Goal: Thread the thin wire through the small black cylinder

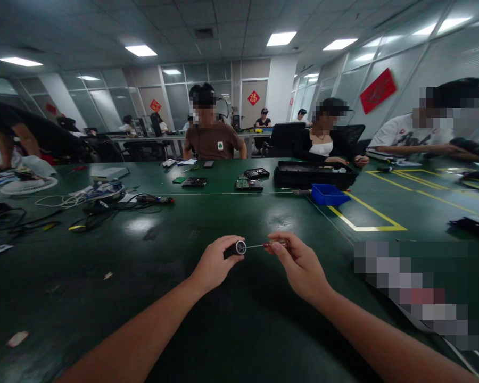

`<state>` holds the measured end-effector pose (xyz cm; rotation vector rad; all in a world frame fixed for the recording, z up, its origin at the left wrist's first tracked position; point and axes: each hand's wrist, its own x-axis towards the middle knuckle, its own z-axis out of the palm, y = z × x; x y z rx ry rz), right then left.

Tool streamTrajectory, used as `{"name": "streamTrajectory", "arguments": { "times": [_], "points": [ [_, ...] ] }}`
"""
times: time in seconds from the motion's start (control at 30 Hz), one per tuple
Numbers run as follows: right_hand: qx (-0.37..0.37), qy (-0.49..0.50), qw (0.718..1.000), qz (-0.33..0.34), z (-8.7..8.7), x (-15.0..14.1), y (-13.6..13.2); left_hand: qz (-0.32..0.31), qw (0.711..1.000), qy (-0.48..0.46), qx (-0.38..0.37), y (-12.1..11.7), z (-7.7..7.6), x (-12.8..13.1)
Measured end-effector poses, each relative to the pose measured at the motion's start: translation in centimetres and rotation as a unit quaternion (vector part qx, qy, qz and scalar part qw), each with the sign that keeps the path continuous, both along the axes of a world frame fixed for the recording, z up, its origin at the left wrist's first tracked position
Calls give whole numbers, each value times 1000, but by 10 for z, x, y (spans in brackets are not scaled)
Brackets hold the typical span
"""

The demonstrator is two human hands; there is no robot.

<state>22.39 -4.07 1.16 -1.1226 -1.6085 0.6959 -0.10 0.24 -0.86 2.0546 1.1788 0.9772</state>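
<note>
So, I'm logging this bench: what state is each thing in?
Left hand: fingers closed around the black cylinder
Black cylinder: held, silver-rimmed end showing
Right hand: fingers pinching the thin-shafted tool
Thin-shafted tool: shaft tip at the cylinder's end; whether inserted, can't tell
Blue bin: open-topped
Black bin: open-topped
Dark cables: loosely heaped
Ceiling lights: on

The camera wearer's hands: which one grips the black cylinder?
The left hand, curled around the black cylinder; the right hand instead pinches a thin-shafted tool.
</note>
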Motion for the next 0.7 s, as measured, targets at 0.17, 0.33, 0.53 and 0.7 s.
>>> {"name": "streamTrajectory", "arguments": {
  "times": [0.17, 0.33, 0.53, 0.7],
  "points": [
    [1, -26, 1000, -14, 2, 1, 2, -12, 1000, 20, -13, -2, 3, -1],
    [-2, -21, 1000, -22, 1, 3, 4, -9, 1000, 20, -18, -2, 3, -1],
    [-5, -19, 1000, -22, 1, 1, 3, -12, 1000, 23, -12, -3, 3, -2],
    [-1, -68, 997, -39, 9, 4, 2, -3, 999, 30, -11, -4, 6, 0]
  ]
}}
